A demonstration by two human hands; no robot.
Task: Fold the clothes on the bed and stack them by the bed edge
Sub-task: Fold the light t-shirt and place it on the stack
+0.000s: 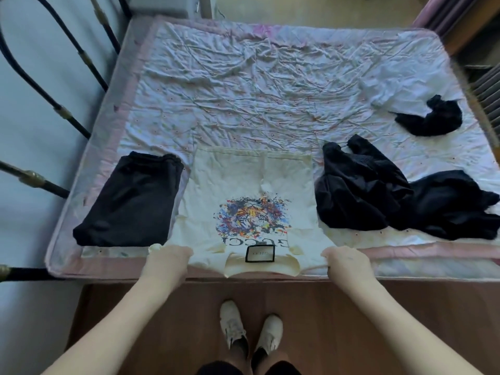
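The cream T-shirt (243,190) lies lengthwise near-to-far, collar nearest; left hand (169,257) and right hand (347,259) each clench a shoulder.

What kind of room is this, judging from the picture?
Most likely a home bedroom: a bed with a wrinkled sheet and a dark metal frame, clothes such as a cream T-shirt on it, and a curtain.

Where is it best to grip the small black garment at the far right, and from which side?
Pinch the raised bunched end of the small black garment, coming from above. It lies crumpled, apart from the black pile, so that hump likely gives the easiest hold.
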